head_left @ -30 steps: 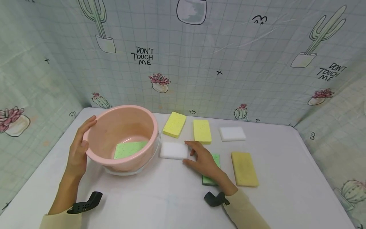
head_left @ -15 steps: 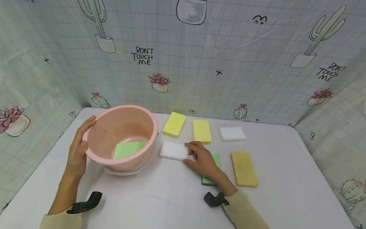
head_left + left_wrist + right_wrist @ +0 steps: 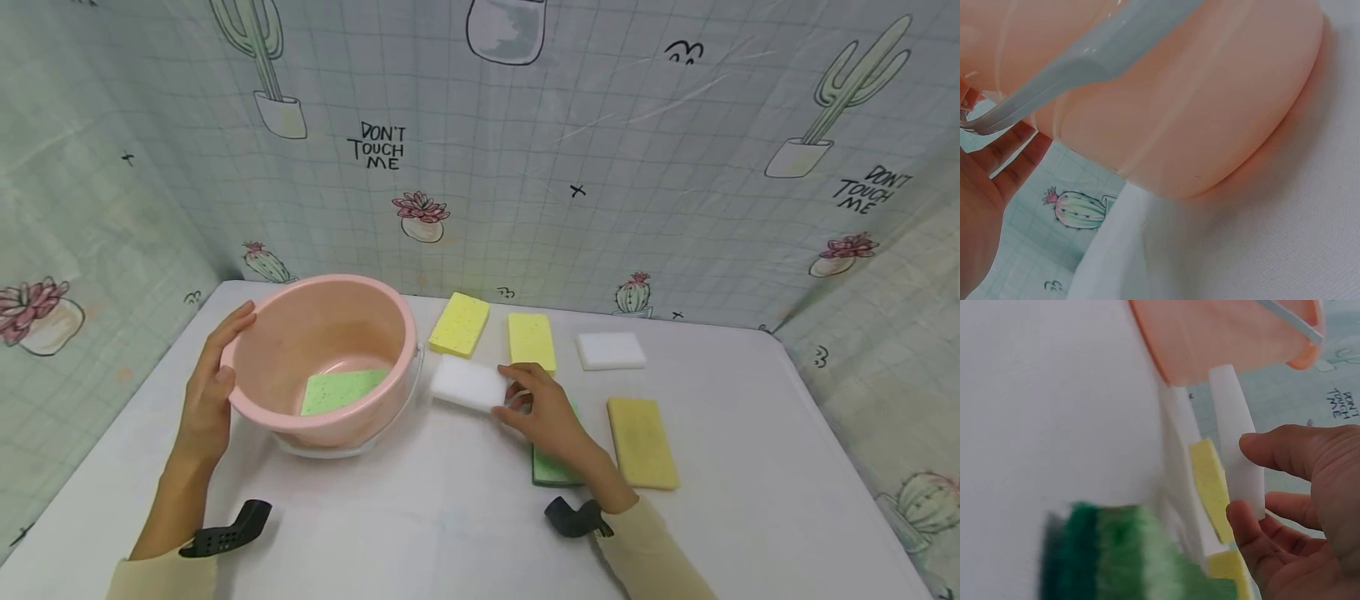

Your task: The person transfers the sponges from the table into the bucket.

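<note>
In the head view my right hand (image 3: 546, 412) pinches a white sponge (image 3: 467, 382) by its right end, tilted above the table. The right wrist view shows the thumb on one face of this sponge (image 3: 1233, 425) and fingers at the other. My left hand (image 3: 208, 398) rests against the left rim of a pink bucket (image 3: 341, 422), its fingers fairly straight in the left wrist view. A light green sponge (image 3: 339, 392) lies inside the bucket. Beneath the right hand, a green sponge (image 3: 553, 468) with a dark green underside is partly hidden.
Two bright yellow sponges, one left (image 3: 459, 325) and one right (image 3: 531, 340), lie near the back edge. Farther right are another white sponge (image 3: 611, 351) and a darker yellow sponge (image 3: 642, 442). A patterned cloth (image 3: 495, 167) hangs behind the white table (image 3: 420, 525).
The white sponge has come up off the table in my right hand and now tilts. My left hand and the bucket have stayed in place.
</note>
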Demonstrator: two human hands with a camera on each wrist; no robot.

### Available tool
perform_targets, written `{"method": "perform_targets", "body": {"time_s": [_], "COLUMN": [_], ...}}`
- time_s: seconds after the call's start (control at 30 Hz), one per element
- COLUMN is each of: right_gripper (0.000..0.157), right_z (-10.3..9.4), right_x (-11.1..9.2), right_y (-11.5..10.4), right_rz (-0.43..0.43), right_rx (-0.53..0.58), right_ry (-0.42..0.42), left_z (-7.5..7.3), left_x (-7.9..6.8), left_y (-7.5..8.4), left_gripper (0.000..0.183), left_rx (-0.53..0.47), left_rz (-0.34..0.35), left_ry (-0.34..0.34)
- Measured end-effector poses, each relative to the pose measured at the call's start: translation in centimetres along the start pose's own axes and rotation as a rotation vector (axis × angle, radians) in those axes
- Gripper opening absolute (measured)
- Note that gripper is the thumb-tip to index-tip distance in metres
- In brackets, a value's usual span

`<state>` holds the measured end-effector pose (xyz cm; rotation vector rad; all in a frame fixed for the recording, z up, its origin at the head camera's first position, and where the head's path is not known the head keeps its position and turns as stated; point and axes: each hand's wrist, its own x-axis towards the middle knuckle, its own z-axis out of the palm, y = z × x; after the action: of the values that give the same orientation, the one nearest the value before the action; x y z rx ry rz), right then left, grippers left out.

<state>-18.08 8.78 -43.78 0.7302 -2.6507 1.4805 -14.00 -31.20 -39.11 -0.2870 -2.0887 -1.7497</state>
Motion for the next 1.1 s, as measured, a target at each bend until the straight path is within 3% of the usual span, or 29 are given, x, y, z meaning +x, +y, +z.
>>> {"method": "perform_targets", "body": {"time_s": [0.2, 0.47, 0.7, 1.1], "right_gripper": [0.055, 0.058, 0.059, 0.057], "right_z": [-1.2, -2.8, -4.2, -5.4], "right_x": [-0.2, 0.2, 0.8, 2.6], "right_y": [-1.3, -2.9, -4.9, -7.6], "right_rz": [0.043, 0.003, -0.096, -0.199], "right_rx": [-0.003, 0.061, 0.139, 0.058], "right_ry": [0.013, 0.015, 0.034, 0.035], "left_z": [0.2, 0.1, -0.1, 0.0], "left_x": [0.0, -0.2, 0.0, -0.2], "left_y": [-0.2, -0.3, -0.2, 0.1], "left_gripper": [0.056, 0.055, 0.055, 0.055], "left_rx": [0.017, 0.043, 0.051, 0.055], "left_rz": [0.001, 0.002, 0.016, 0.021], "left_ry": [-0.01, -0.011, -0.013, -0.005]}}
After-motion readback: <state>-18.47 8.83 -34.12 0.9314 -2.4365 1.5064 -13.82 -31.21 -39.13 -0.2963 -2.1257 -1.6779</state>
